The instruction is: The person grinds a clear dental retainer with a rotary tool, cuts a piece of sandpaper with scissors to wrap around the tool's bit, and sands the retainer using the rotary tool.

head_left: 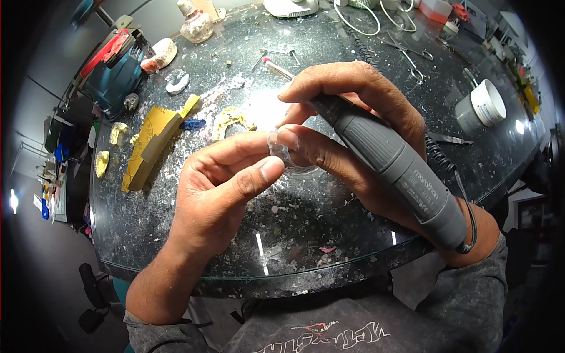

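A clear plastic dental aligner (301, 171) is held over the middle of the dark speckled table. My left hand (215, 185) pinches its near side between thumb and index finger. My right hand (385, 97) is closed around a dark grey rotary handpiece (391, 170), and the right thumb also presses on the aligner. The handpiece's thin metal shank carries a small pinkish-red tip (266, 60), which points to the upper left, apart from the aligner. Part of the aligner is hidden behind my fingers.
Left of my hands lie folded yellow sandpaper (154, 138), yellow arch-shaped pieces (226, 122) and a plaster model (160, 54). White dust is scattered around. To the right are a coiled cord (441, 154), tweezers (450, 139), scissors (407, 57) and a white cup (488, 103). A glass bottle (195, 25) stands far left.
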Available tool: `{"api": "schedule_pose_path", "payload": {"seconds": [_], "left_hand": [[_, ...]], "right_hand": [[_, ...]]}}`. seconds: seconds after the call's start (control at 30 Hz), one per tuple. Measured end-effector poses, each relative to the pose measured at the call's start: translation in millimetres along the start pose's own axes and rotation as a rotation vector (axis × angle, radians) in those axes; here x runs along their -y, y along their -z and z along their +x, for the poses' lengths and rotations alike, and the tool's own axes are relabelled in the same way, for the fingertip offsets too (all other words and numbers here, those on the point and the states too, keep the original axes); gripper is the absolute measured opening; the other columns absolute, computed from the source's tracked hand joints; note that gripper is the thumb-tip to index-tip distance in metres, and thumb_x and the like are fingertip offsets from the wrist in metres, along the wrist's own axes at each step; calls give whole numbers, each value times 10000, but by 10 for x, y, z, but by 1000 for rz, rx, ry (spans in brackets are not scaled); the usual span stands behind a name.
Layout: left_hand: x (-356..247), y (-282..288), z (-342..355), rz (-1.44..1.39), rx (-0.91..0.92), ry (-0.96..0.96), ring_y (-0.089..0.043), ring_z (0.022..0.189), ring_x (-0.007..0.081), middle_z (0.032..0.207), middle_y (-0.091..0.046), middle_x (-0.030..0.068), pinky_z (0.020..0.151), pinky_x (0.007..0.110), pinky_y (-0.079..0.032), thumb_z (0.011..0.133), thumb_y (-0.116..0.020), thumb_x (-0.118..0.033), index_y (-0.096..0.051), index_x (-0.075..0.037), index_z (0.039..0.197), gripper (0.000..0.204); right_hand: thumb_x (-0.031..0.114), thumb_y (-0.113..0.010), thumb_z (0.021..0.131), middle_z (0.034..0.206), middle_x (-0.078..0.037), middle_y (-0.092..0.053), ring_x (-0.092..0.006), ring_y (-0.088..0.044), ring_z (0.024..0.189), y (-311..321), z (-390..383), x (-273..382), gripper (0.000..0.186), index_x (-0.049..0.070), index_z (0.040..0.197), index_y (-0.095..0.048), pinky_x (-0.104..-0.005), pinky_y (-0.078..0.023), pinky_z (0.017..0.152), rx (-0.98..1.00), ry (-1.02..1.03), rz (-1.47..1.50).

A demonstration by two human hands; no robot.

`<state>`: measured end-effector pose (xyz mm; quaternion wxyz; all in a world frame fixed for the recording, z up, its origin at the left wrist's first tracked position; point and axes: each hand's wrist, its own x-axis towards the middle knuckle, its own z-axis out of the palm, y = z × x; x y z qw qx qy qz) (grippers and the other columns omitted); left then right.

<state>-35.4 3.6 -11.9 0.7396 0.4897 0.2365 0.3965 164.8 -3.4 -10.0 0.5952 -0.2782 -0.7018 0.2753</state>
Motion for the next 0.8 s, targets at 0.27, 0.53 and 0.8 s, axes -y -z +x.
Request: {"api": "schedule_pose_path", "payload": {"seconds": [0.27, 0.53, 0.8], "left_hand": [[9, 21, 0, -49, -85, -34, -614, 1140, 232, 1196, -650, 160, 1012, 372, -461, 881, -661, -49, -613, 51, 1199, 337], [35, 54, -9, -70, -118, -56, -615, 1128, 225, 1208, -639, 169, 1014, 355, -466, 909, -642, -74, -590, 58, 1229, 350], [23, 10, 12, -49, -87, -100, -611, 1138, 227, 1224, -631, 180, 1019, 349, -462, 913, -649, -95, -571, 62, 1258, 387]], "right_hand": [[72, -768, 774, 893, -45, -684, -140, -663, 827, 85, 90, 120, 297, 41, 1058, -688, -273, -564, 744, -9, 195, -419], [72, -804, 683, 977, -92, -672, -247, -685, 980, 17, -4, -39, 395, 63, 1028, -609, -491, -481, 978, 42, 386, -301], [201, -800, 727, 1015, -57, -671, -245, -657, 1052, 8, -36, 34, 344, 151, 1029, -643, -531, -433, 1030, 106, 280, -324]]}}
